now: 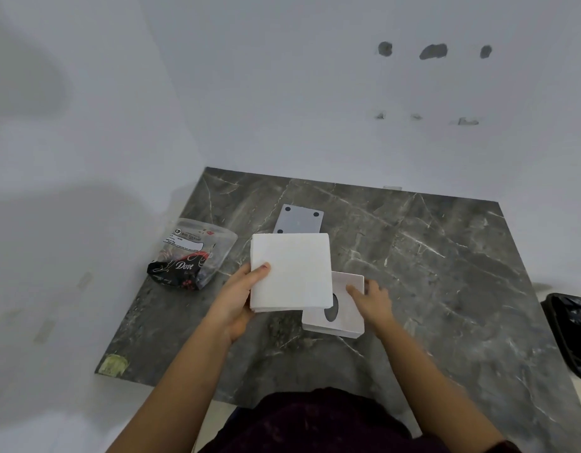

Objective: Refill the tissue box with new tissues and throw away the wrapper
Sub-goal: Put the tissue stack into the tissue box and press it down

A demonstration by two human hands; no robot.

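The left hand (241, 297) pinched the square white tissue stack (290, 273), best squared over the upturned white plastic box (339, 317) the right hand (372, 300) gripped.

Dark grey marble-patterned tabletop (429, 256) against a white wall (282, 93) pocked with grey patches (432, 51); small greenish-yellow sticker (112, 365) on its near left corner.
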